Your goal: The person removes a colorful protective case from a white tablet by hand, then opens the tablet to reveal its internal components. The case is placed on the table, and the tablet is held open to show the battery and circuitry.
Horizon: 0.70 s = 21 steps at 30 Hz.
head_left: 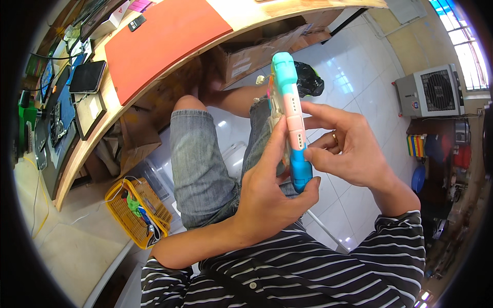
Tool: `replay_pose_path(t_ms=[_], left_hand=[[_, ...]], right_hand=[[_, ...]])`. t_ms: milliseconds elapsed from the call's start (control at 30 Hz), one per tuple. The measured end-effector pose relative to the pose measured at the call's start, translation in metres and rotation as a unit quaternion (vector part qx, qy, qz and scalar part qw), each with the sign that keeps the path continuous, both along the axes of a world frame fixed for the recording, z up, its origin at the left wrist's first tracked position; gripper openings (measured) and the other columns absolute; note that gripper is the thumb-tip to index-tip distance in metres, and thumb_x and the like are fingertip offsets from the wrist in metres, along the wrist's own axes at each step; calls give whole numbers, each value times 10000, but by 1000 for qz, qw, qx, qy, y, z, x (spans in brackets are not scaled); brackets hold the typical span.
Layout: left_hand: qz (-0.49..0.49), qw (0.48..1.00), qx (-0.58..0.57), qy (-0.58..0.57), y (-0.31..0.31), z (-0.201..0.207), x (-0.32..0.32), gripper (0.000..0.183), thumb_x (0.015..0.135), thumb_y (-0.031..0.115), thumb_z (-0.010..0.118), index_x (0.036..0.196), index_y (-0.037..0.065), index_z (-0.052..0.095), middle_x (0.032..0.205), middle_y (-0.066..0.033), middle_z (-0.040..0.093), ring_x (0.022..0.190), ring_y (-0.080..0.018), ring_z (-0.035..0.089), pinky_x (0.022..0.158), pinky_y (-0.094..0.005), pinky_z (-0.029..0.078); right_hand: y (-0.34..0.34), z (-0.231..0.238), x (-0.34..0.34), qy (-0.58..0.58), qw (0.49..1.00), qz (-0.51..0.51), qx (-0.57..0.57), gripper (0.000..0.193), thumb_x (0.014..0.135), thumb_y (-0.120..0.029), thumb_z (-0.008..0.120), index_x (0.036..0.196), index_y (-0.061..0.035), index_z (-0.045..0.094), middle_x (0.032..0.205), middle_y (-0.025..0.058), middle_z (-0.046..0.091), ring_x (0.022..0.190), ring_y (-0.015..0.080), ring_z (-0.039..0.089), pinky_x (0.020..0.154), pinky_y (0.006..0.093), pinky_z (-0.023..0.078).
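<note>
A plastic object (pixel 294 110) is held up in front of my lap, seen edge-on. Its far end is turquoise, its middle pale pink with two rows of small slots, and its near end blue. A clear part shows along its left side; its exact kind I cannot make out. My left hand (pixel 269 192) grips the near half, with the thumb by the blue end and a finger along the left side. From the right, my right hand (pixel 346 146) has its thumb on the blue part and a finger against the pink part; its other fingers are curled.
A wooden desk (pixel 246 15) with an orange mat (pixel 164 43) and a black phone-like device (pixel 88 77) curves around the far left. Beside my leg stands a yellow basket (pixel 128 231) of cables. A black bag (pixel 308 79) lies beyond the object; an air cooler (pixel 436 90) stands at right.
</note>
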<state>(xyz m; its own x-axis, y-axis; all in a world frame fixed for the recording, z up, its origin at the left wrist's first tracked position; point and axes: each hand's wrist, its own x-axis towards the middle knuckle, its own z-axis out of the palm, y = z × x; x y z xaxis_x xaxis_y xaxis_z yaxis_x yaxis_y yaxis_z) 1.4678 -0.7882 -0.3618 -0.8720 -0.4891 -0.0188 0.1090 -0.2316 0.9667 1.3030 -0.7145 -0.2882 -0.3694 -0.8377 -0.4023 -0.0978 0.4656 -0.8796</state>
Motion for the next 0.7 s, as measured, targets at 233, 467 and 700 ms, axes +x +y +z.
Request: replay_pose_path(t_ms=[233, 467, 700], left_hand=[[56, 995, -79, 17, 11, -4, -4, 990, 807, 25, 815, 1591, -89, 222, 1358, -250, 593, 1162, -271, 688, 870, -358, 621], [64, 986, -151, 8, 22, -9, -5, 1006, 768, 15, 827, 1587, -91, 253, 1419, -295, 548, 1142, -302, 690, 814, -362, 612], [21, 992, -126, -8, 9, -3, 9, 990, 769, 23, 809, 1588, -78, 262, 1513, -315, 471, 1232, -308, 656, 854, -359, 621]], right_hand=[[4, 4, 4, 45, 999, 19, 6, 786, 789, -2, 700, 1530, 39, 440, 1293, 220, 679, 963, 245, 770, 831, 336, 635], [-2, 17, 15, 229, 963, 107, 94, 712, 763, -33, 652, 1454, 63, 509, 1085, 188, 760, 876, 231, 784, 745, 337, 628], [-8, 6, -21, 13, 998, -56, -3, 456, 931, -163, 690, 1313, 81, 640, 1035, 133, 783, 797, 150, 749, 666, 256, 580]])
